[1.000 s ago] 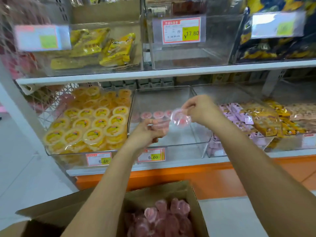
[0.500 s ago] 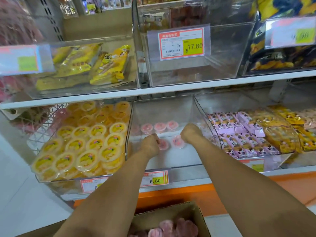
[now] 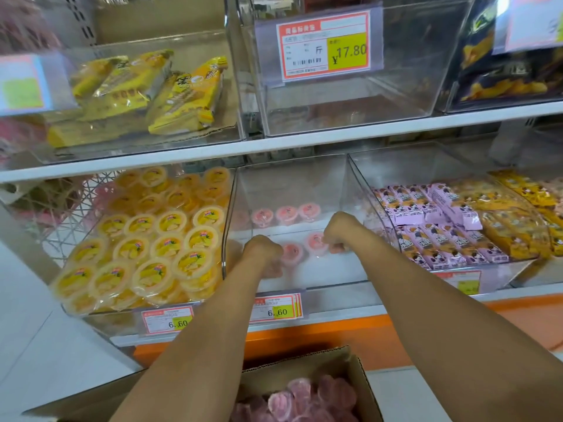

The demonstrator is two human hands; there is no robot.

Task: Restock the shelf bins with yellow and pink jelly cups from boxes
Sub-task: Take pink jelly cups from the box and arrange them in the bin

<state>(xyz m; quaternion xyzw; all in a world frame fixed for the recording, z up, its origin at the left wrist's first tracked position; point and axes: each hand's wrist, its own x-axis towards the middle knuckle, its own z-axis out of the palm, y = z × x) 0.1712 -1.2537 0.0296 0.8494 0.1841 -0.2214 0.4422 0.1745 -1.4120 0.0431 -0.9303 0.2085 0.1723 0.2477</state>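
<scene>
At 6 o'clock, closest in, an open cardboard box [image 3: 361, 373] holds a heap of boxed pink cups [image 3: 304, 400]. Both bare forearms extend over it into the middle bin [image 3: 289, 182], a clear one in the lower row.

The left hand [image 3: 262, 254] is knuckles-up with its fingers curled under. It touches the left pink cup [image 3: 292, 252], which sits on the bin floor at its 3 o'clock. The back of the hand hides the grip, so I cannot tell whether it holds that cup.

The right hand [image 3: 341, 231] lies at 1 o'clock from the left. Its grip is narrow, pinching the edge of the right pink cup [image 3: 315, 242] at its 8 o'clock. The two cups stand just beside each other.

Beyond them, at 12 o'clock, a back row of pink cups [image 3: 286, 214] stands three across on a raised step. At 9 o'clock, yellow jelly cups [image 3: 158, 248] lie packed in layers. At 3 o'clock lie purple wrapped snacks [image 3: 426, 214].

Farthest off, above the upper shelf board [image 3: 304, 144], a price tag [image 3: 324, 47] reads 17.80.
</scene>
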